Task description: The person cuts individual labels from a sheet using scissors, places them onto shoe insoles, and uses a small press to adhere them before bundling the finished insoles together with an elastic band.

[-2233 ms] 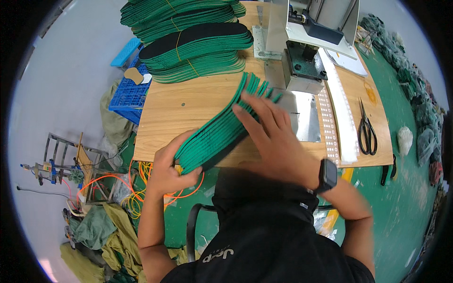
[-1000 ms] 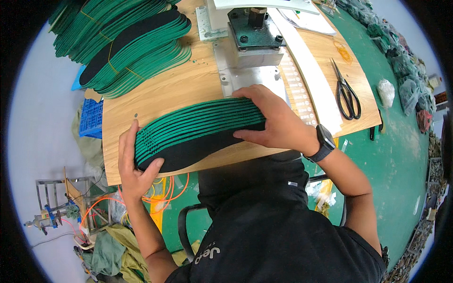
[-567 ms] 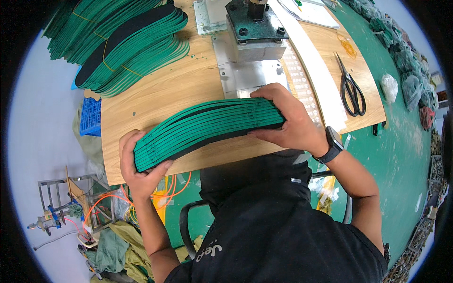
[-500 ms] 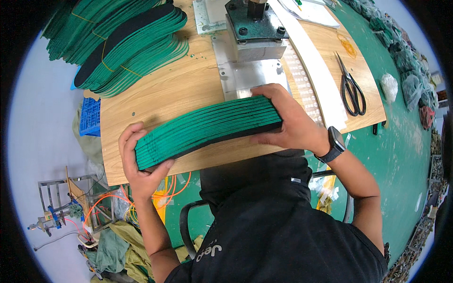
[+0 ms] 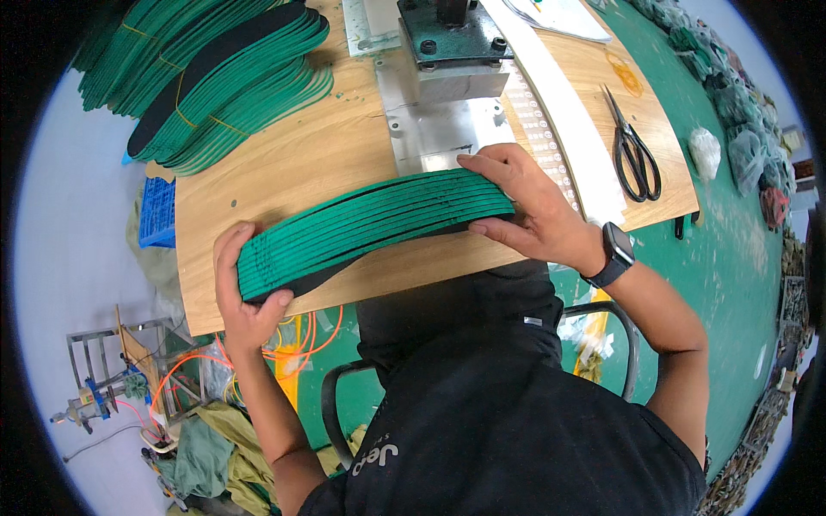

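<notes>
A stack of green insoles [image 5: 370,225] with a black face on its near side stands on edge at the front of the wooden table. My left hand [image 5: 243,297] is closed round its left end, thumb on the near side and fingers behind. At the other end my right hand [image 5: 535,211] grips it between thumb and fingers. The stack bows in an arc, with dark gaps between some layers. Just beyond it lies the metal base plate [image 5: 447,138] of a press [image 5: 454,39].
Bundles of insoles [image 5: 228,95] tied with yellow bands lie at the back left. Black-handled scissors [image 5: 635,159], a yellow rubber band [image 5: 625,76] and a long white strip [image 5: 568,112] are on the right of the table [image 5: 284,189]. A blue crate [image 5: 157,213] stands beyond the left edge.
The stack's left end has shifted slightly left and toward me with my left hand. Its layers have spread a little, with wider dark gaps. The view has shifted slightly.
</notes>
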`<state>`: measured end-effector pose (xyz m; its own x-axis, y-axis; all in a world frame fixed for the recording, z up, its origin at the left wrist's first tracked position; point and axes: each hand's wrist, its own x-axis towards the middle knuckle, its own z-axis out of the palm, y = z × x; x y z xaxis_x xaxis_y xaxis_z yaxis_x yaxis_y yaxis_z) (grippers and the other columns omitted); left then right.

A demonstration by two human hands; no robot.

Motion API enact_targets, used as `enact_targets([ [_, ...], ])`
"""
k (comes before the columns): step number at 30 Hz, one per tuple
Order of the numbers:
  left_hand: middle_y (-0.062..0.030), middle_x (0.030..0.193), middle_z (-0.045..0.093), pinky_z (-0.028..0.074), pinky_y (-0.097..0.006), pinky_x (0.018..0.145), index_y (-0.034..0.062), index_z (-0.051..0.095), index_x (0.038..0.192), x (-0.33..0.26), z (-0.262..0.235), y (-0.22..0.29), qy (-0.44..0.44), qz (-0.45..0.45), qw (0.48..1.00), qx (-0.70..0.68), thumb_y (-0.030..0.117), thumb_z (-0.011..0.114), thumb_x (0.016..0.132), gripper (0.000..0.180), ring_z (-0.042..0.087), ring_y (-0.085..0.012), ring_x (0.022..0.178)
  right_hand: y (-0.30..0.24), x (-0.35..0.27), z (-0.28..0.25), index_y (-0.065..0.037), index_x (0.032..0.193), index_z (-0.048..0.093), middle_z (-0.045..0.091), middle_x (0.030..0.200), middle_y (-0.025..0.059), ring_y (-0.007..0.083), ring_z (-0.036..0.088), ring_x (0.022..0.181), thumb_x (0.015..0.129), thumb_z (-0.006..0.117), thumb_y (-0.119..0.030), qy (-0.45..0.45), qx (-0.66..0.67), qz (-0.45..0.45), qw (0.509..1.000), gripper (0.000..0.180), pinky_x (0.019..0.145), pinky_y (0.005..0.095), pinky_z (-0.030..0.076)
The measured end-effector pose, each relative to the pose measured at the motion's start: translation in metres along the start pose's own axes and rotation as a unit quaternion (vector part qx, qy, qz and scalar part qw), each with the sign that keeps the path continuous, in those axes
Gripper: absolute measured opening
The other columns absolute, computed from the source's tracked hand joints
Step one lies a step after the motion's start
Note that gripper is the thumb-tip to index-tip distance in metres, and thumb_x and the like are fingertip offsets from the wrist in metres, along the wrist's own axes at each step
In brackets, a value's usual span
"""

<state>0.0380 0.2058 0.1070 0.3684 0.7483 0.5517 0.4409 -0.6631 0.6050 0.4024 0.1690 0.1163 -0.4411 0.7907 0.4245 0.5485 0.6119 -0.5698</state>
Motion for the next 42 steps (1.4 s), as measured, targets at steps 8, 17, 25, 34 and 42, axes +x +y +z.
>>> enact_targets([
  [8,-0.0138,0.109,0.057,0.04,-0.034,0.093,-0.0035,0.056,0.119,0.001,0.002,0.01,0.046,-0.061,0.997,0.02,0.028,0.075,0.067,0.063,0.054,-0.0251,0.101,-0.004,-0.007,0.0,-0.001,0.129,0.041,0.051,0.102,0.0176,0.0332,0.051,0.094,0.075,0.073,-0.02,0.02,-0.057,0.02,0.998,0.066,0.079,0.0378,0.042],
  [17,-0.0156,0.125,0.054,0.033,-0.033,0.104,-0.0063,0.049,0.126,0.022,0.02,0.016,-0.041,-0.259,0.959,-0.104,0.015,0.057,0.088,0.044,0.049,-0.0226,0.118,-0.024,0.004,-0.036,-0.003,0.113,0.059,0.055,0.092,0.0078,0.0177,0.05,0.086,0.087,0.062,-0.023,-0.092,0.116,0.386,0.911,0.032,0.076,0.0283,0.04],
  [25,-0.0191,0.131,0.05,0.026,-0.039,0.109,-0.0039,0.047,0.129,0.025,0.05,0.012,0.118,-0.273,0.893,-0.339,0.049,0.015,0.098,0.069,0.043,-0.0295,0.126,-0.005,-0.012,0.011,0.01,0.123,0.044,0.048,0.119,0.0254,0.0378,0.045,0.112,0.098,0.044,-0.026,0.167,0.065,0.142,0.973,0.044,0.1,0.0388,0.034],
  [34,-0.0201,0.13,0.05,0.028,-0.04,0.108,-0.0059,0.042,0.132,0.019,0.023,-0.007,-0.044,-0.07,0.982,-0.17,0.059,0.053,0.083,0.082,0.044,-0.0298,0.125,-0.01,-0.021,-0.014,0.004,0.123,0.046,0.048,0.119,0.0217,0.035,0.045,0.112,0.084,0.064,-0.028,0.094,0.049,0.14,0.984,0.054,0.098,0.0391,0.036],
  [42,-0.0178,0.131,0.049,0.028,-0.038,0.107,-0.0034,0.042,0.133,0.016,0.015,-0.01,-0.121,-0.171,0.966,-0.152,0.039,0.085,0.048,0.105,0.045,-0.03,0.124,0.001,-0.022,-0.017,-0.003,0.126,0.048,0.05,0.123,0.0133,0.0297,0.046,0.114,0.063,0.082,-0.018,0.031,-0.014,0.101,0.994,0.073,0.097,0.0381,0.039],
])
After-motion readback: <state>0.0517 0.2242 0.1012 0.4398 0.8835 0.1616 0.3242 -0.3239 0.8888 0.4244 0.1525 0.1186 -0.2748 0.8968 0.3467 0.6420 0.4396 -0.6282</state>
